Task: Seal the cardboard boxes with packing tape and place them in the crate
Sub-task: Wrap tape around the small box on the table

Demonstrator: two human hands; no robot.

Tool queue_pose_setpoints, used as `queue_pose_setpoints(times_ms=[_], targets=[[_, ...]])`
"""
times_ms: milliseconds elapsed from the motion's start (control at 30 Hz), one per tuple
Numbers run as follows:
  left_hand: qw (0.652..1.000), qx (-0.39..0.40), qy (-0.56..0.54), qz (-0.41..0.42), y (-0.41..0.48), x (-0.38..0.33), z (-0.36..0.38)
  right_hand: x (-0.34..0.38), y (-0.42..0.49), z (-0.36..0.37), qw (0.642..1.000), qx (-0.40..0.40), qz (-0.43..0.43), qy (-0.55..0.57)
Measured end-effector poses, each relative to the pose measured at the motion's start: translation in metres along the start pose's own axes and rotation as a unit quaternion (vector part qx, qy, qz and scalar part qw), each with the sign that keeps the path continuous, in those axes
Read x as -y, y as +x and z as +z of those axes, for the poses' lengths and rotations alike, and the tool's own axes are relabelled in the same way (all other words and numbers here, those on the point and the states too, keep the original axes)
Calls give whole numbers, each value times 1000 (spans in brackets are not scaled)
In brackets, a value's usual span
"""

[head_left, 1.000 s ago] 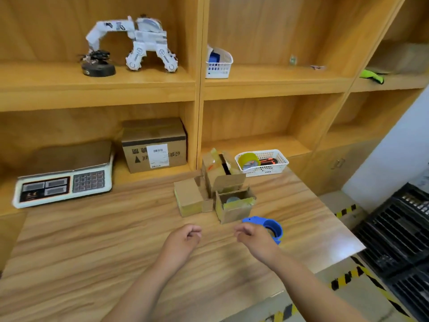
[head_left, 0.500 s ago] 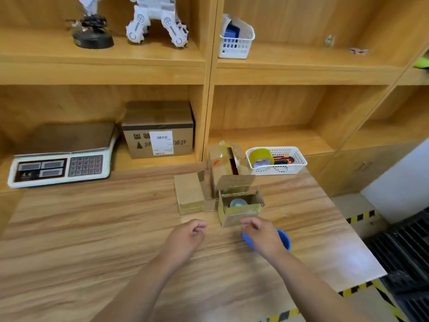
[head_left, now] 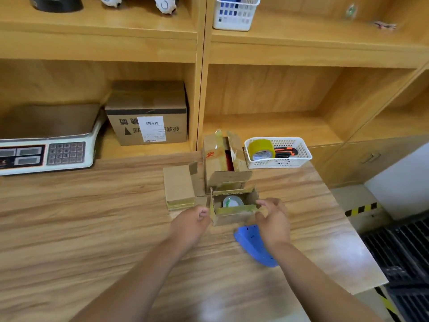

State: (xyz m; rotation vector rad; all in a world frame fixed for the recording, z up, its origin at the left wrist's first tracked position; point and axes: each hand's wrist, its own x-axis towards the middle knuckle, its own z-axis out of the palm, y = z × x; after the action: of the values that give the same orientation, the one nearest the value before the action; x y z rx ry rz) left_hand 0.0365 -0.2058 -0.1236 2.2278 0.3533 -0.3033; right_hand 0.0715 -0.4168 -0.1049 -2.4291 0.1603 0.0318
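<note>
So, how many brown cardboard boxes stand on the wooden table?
3. A flat closed brown cardboard box lies at the left, a tall taped box stands behind, and an open box is in front. Others may hide behind them.

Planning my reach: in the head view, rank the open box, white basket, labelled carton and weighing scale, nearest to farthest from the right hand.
1. open box, touching the right hand
2. white basket, behind, to the right
3. labelled carton, shelf behind, left
4. weighing scale, far left

Free tabletop (head_left: pixel 81 217) at left, open box (head_left: pixel 232 216) ahead, blue dispenser (head_left: pixel 253 248) beneath right hand (head_left: pixel 272 218)
</note>
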Motion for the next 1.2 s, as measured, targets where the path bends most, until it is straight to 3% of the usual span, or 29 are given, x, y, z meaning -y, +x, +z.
queue_pose_setpoints(times_ms=[267, 567, 800, 1100, 1200], targets=[[992, -87, 45, -83, 22, -33, 26, -23, 33, 5, 987, 52, -113, -104], [983, -138, 6, -121, 13, -35, 38, -31, 36, 5, 985, 111, -119, -55], [974, -161, -19, -161, -30, -4, 26, -27, 3, 11, 967, 157, -200, -1], [940, -250, -62, -226, -76, 51, 3, 0, -43, 48, 919, 283, -273, -33], [937, -250, -71, -233, -79, 60, 1, 7, -47, 54, 926, 253, -278, -35]])
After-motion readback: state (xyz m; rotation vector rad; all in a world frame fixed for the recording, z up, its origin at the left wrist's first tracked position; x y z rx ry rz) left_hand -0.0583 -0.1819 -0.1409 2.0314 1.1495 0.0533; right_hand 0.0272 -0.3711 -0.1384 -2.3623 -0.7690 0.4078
